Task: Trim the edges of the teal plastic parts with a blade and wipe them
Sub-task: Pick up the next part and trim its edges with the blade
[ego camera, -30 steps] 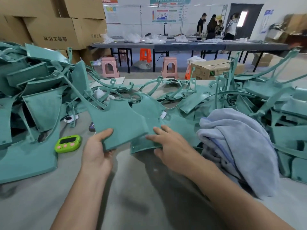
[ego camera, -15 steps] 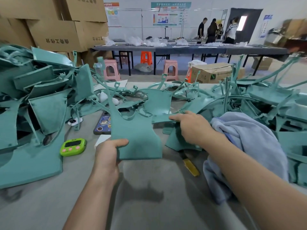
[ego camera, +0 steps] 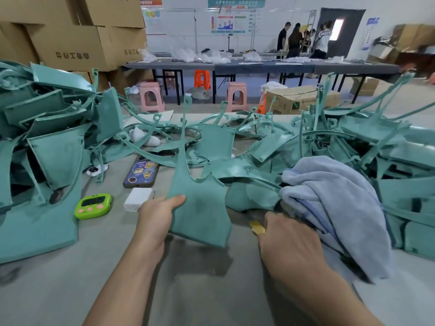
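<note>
Vs. half a second earlier: the right hand (ego camera: pixel 290 241) had let go of the second teal piece further back and dropped down onto the yellow cutter (ego camera: pixel 256 228) on the table (ego camera: pixel 70 290). Only the cutter's tip showed past the thumb side. The fingers were hidden under the back of the hand and blurred, so I can't tell whether the grip had closed.

The left hand (ego camera: pixel 157 220) kept hold of the teal part (ego camera: pixel 202 208), gripping its left edge with the thumb across the front face and the fingers behind. The part stood tilted, its bottom edge off the table with a shadow under it and its thin arm pointing up and away.

Edges: the part's right edge sat just beside the cutter. The towel (ego camera: pixel 334 198) lay right against the right hand. The left pile (ego camera: pixel 47 142) and right pile (ego camera: pixel 376 149) of teal pieces closed in both sides. The timer (ego camera: pixel 93 205), white block (ego camera: pixel 137 200) and phone (ego camera: pixel 141 172) lay left of the held part, the block near the left hand. Open room was the bare table between and below the forearms.
</note>
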